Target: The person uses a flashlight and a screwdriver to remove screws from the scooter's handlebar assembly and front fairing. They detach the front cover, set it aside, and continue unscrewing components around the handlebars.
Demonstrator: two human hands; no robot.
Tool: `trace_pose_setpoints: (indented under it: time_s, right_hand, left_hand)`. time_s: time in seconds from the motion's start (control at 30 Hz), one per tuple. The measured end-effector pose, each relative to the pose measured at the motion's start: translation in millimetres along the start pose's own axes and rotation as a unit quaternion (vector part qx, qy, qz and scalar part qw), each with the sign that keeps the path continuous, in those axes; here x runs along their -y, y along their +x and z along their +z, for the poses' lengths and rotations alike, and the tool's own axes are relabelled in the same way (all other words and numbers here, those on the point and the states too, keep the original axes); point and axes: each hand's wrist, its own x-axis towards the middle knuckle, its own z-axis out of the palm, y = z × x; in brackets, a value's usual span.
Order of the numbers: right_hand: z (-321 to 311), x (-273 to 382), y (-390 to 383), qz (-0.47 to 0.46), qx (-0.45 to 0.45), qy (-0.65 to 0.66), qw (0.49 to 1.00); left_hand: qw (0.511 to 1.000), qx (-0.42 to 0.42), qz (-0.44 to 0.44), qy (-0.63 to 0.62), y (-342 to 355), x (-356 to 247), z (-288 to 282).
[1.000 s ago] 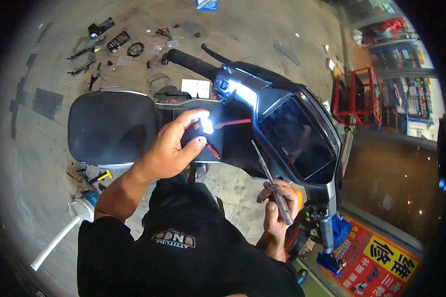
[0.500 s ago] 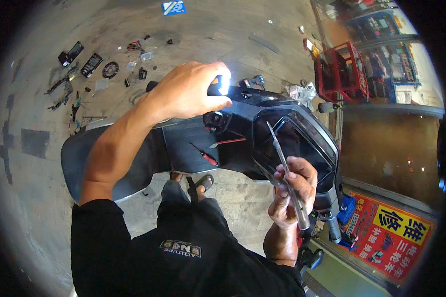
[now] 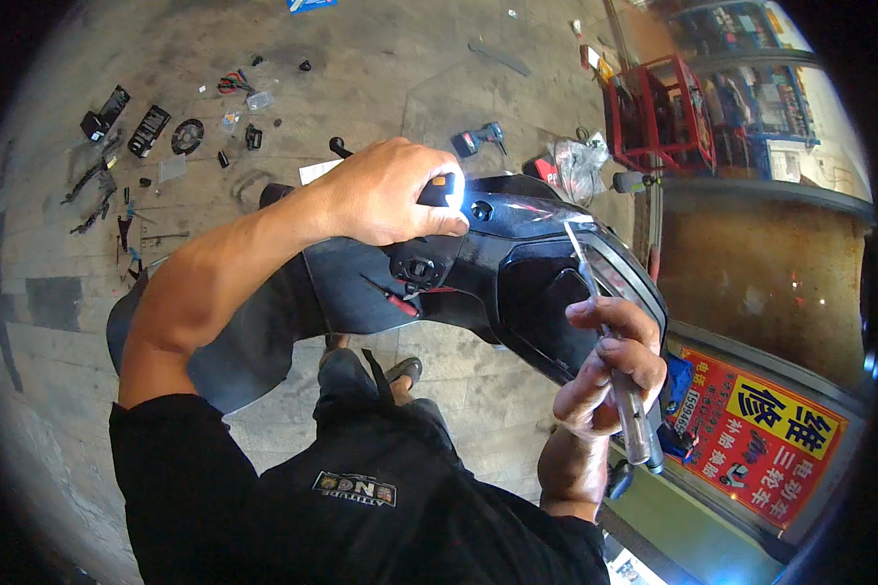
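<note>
My left hand is closed around a small lit flashlight, its bright end toward a round opening in the black scooter bodywork. In my right hand is a thin screwdriver with a clear handle. Its shaft points up and away, and the tip looks close to the glossy upper edge of the bodywork; whether it touches, I cannot tell. A red-handled screwdriver lies on the scooter's flat dark part, beside a squarish fitting.
Beyond the scooter, a cordless drill and a clear plastic bag lie on the floor. A red metal rack stands at far right. Several loose black parts are scattered at far left. A red and yellow sign is at near right.
My right hand has moved right and the screwdriver tip has shifted from over the dark panel to its upper edge. My left hand with the flashlight has moved slightly right. The whole view has shifted.
</note>
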Motion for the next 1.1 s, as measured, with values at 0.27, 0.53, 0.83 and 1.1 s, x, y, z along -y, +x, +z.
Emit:
trace_pose_setpoints:
  time_s: [0.27, 0.53, 0.83, 1.1]
  right_hand:
    - [23, -6, 3, -0.003, 0.101, 0.064, 0.993]
    - [35, -8, -7, -0.053, 0.112, -0.072, 0.99]
    - [43, -7, -7, -0.086, 0.15, -0.071, 0.982]
    - [44, -17, -16, -0.14, 0.21, -0.092, 0.963]
  left_hand:
    - [0.998, -0.061, 0.023, -0.02, 6, -2, 1]
    - [0.995, -0.096, 0.025, 0.017, -2, -2, 9]
    - [0.993, -0.113, 0.013, -0.012, -13, 3, 15]
    - [0.991, -0.123, 0.035, -0.026, -12, 4, 16]
